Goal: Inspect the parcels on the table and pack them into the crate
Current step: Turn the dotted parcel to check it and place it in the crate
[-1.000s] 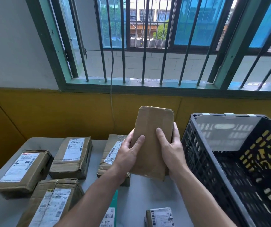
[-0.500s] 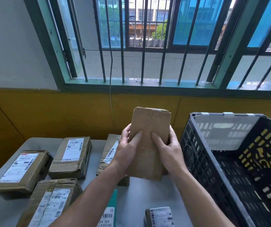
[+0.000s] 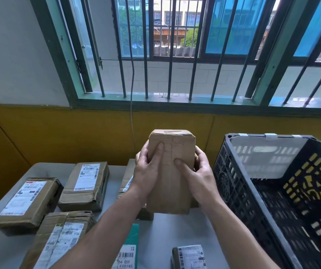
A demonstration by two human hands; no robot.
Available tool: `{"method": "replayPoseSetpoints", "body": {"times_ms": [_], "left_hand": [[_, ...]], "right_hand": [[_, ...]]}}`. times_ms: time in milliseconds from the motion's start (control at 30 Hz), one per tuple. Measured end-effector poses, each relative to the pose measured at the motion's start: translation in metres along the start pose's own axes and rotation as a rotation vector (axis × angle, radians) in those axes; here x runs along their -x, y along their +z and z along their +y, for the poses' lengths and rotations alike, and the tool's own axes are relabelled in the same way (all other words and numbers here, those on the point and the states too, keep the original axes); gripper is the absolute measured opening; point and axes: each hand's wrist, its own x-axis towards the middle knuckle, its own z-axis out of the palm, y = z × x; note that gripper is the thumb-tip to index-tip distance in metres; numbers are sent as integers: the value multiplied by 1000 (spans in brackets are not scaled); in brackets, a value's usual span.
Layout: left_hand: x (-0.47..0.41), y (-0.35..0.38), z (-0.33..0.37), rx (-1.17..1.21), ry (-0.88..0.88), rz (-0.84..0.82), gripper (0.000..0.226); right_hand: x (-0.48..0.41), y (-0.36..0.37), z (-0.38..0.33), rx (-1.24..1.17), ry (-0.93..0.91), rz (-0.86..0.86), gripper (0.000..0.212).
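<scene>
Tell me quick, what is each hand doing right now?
Left hand: grips the brown parcel, thumb on its front.
Right hand: grips the same parcel from the other side.

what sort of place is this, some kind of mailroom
Likely a small parcel sorting or dispatch room, not a big warehouse: taped cardboard parcels with barcode labels lie on a grey table, a black plastic crate stands at its right, and a barred window faces other buildings.
</scene>
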Motion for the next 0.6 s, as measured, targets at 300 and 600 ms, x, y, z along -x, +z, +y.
{"method": "replayPoseSetpoints", "body": {"times_ms": [300, 600], "left_hand": [[2, 1, 1, 70, -27, -39, 72], [4, 1, 6, 91, -35, 3, 68]], "right_hand": [[0, 1, -7, -72, 22, 34, 52], [5, 2, -12, 26, 34, -18, 101]]}}
